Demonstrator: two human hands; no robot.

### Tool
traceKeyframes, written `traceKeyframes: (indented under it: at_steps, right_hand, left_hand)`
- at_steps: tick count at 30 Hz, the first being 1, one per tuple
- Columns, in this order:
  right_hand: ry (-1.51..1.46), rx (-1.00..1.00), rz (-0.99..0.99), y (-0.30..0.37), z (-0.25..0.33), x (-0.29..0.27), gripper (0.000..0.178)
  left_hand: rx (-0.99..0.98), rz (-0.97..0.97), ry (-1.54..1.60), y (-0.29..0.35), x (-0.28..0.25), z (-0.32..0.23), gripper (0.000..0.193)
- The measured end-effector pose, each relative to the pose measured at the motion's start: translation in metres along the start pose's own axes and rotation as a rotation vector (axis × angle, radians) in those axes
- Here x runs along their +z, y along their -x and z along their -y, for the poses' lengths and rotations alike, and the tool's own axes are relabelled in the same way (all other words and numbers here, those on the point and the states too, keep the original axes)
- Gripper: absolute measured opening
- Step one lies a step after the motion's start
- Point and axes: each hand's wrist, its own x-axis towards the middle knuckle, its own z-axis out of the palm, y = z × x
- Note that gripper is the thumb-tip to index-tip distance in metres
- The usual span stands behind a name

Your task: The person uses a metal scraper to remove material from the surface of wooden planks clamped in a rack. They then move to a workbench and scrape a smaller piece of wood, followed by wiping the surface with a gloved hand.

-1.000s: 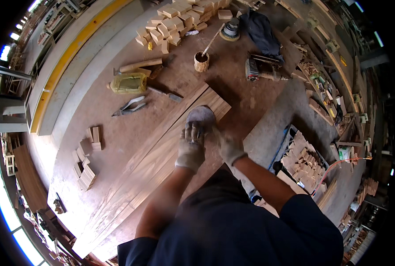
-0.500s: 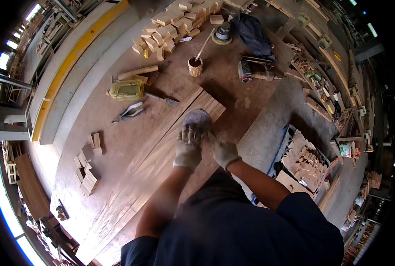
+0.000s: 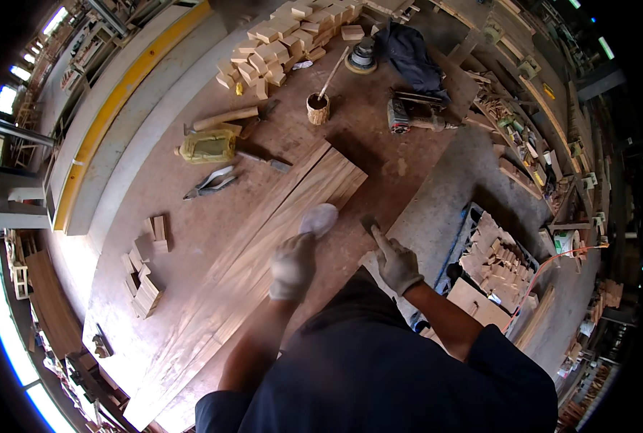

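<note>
Left hand: Gloved in pale fabric, the left hand (image 3: 293, 267) works at the centre of the frame, its fingers curled together and pinching the lower edge of a pale round pad (image 3: 318, 219).
Pale round pad: Seen at the centre of the frame, over the upper end of a wooden board (image 3: 264, 252); whether its whole face touches the wood, one cannot tell.
Right hand: Also gloved, the right hand (image 3: 398, 265) sits just right of centre, index finger pointing to the upper left with a small dark piece (image 3: 369, 223) at its tip; whether the other fingers pinch that piece, one cannot tell.
Board: Brown-grained, it slants from the centre to the lower left of the frame, a long seam along its length, on a reddish-brown desk (image 3: 401, 162).
Desk, upper left of centre: A yellowish plastic jug (image 3: 207, 146) lies near a chisel-like tool (image 3: 264, 160) and a pincer-like tool (image 3: 212, 182).
Desk, top: Pale wood blocks (image 3: 285, 43) are heaped beside a round sander (image 3: 362, 58), with a dark cloth (image 3: 412, 61) to its right and a stick standing in a small pot (image 3: 318, 110) below.
Right of frame: A crate (image 3: 473, 213) holds wood offcuts (image 3: 491, 249).
</note>
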Motion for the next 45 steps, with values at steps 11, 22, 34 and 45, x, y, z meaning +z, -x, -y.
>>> traceKeyframes:
  at_steps: [11,22,34,45]
  right_hand:
    - [-0.109,-0.127,0.102,-0.025,0.034,0.025,0.057]
    - [-0.175,-0.147,-0.025,-0.024,0.045,0.016,0.057]
    - [-0.178,0.053,0.088,-0.001,0.024,0.015,0.057]
    - [-0.178,0.022,0.067,-0.014,0.027,0.022,0.056]
  left_hand:
    - [-1.110,-0.310,1.380,0.041,-0.023,0.019,0.016]
    - [-1.221,-0.260,1.427,0.019,-0.039,-0.012,0.018]
    - [-0.123,-0.415,-0.049,-0.037,-0.044,0.012,0.017]
    - [-0.057,0.314,-0.255,-0.018,0.057,-0.025,0.040]
